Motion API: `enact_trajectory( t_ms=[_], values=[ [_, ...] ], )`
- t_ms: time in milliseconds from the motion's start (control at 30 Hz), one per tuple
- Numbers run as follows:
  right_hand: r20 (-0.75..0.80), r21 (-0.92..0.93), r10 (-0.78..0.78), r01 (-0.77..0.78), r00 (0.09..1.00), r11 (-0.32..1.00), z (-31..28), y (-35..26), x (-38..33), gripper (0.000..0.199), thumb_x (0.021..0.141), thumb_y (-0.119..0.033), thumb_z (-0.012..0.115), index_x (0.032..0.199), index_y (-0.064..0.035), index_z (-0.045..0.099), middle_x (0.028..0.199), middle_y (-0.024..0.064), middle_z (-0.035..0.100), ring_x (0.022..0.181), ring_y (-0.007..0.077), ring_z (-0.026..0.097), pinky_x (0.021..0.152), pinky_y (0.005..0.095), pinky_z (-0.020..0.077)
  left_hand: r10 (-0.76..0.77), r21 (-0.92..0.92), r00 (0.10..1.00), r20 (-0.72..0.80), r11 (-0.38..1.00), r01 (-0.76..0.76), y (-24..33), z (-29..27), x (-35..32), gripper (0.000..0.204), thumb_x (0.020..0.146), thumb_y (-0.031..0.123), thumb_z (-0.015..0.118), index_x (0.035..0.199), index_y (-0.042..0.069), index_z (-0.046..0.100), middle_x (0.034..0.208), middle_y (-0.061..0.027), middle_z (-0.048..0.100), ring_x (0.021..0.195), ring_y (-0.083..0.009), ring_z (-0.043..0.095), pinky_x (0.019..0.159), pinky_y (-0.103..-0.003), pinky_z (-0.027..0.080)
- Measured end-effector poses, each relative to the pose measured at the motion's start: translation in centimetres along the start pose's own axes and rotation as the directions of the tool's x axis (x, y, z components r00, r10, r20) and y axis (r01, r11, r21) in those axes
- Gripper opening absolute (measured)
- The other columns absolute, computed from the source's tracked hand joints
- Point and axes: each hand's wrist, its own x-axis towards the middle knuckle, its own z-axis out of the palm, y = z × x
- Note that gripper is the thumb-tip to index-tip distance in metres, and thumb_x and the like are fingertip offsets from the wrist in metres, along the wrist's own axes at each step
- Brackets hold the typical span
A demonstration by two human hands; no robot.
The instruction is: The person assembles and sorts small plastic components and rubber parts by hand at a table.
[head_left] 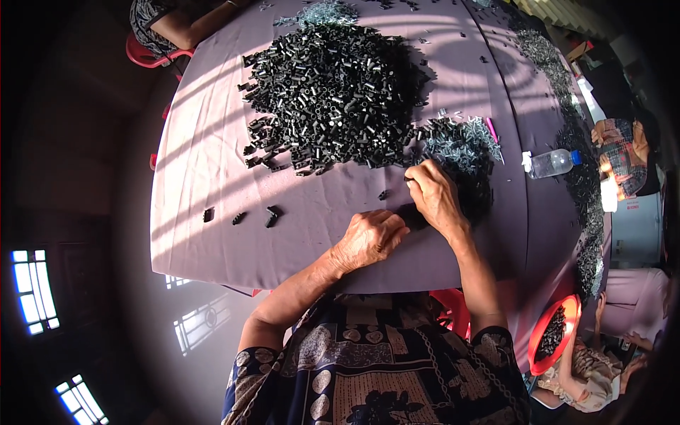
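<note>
My left hand (370, 238) rests low over the near part of the table, fingers curled together; whatever they hold is hidden. Just to its right and farther off, my right hand (433, 195) is closed in a pinch, with a small dark piece showing at the fingertips. Beyond both hands lies a big heap of short black plastic tube pieces (333, 99). Right beside my right hand is a smaller pile of clear plastic bits (464, 145) mixed with black pieces. One loose black piece (383, 195) lies between my hands and the heap.
Three black pieces, among them an elbow-shaped one (272, 216), lie apart on the pink tablecloth (212, 149). A clear bottle with a blue cap (552, 163) lies at the right, near a pink pen-like stick (491, 129). Other people sit around; a red basin (536, 347) holds black pieces.
</note>
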Motion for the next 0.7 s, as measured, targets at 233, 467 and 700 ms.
enact_trajectory(
  t_ms=[233,467,700],
  values=[
    [0.086,0.322,-0.043,0.013,0.995,0.947,-1.0,-4.9,-1.4,0.015,0.063,0.007,0.049,0.076,-0.0015,0.047,0.067,0.0074,0.048,0.058,0.0166,0.050,0.050,0.0254,0.0406,-0.444,-0.580,0.895,0.039,0.719,0.383,-1.1,-2.3,-0.7,0.020,0.071,0.017,0.054,0.077,-0.001,0.047,0.061,-0.0066,0.052,0.054,-0.0119,0.050,0.050,-0.024,0.041],
    [0.111,0.335,-0.098,0.056,0.989,0.940,-0.7,-6.1,-1.4,0.014,0.063,0.007,0.048,0.073,-0.0024,0.045,0.067,0.0082,0.047,0.060,0.0219,0.051,0.050,0.0288,0.0408,-0.436,-0.714,0.851,0.292,0.493,0.498,-1.7,-3.4,-1.3,0.016,0.071,0.015,0.054,0.070,0.000,0.048,0.058,-0.0003,0.049,0.053,-0.0057,0.045,0.048,-0.019,0.038],
    [0.189,0.545,-0.047,-0.065,0.981,0.836,-0.5,-5.5,-0.8,0.010,0.064,0.004,0.051,0.073,0.0001,0.050,0.071,0.0037,0.050,0.058,0.0088,0.048,0.051,0.0198,0.0389,-0.469,-0.669,0.833,0.294,0.522,0.529,-1.2,-5.0,-1.3,0.014,0.072,0.015,0.053,0.071,0.001,0.051,0.061,-0.0002,0.049,0.055,-0.0068,0.044,0.051,-0.019,0.037]
  ],
)
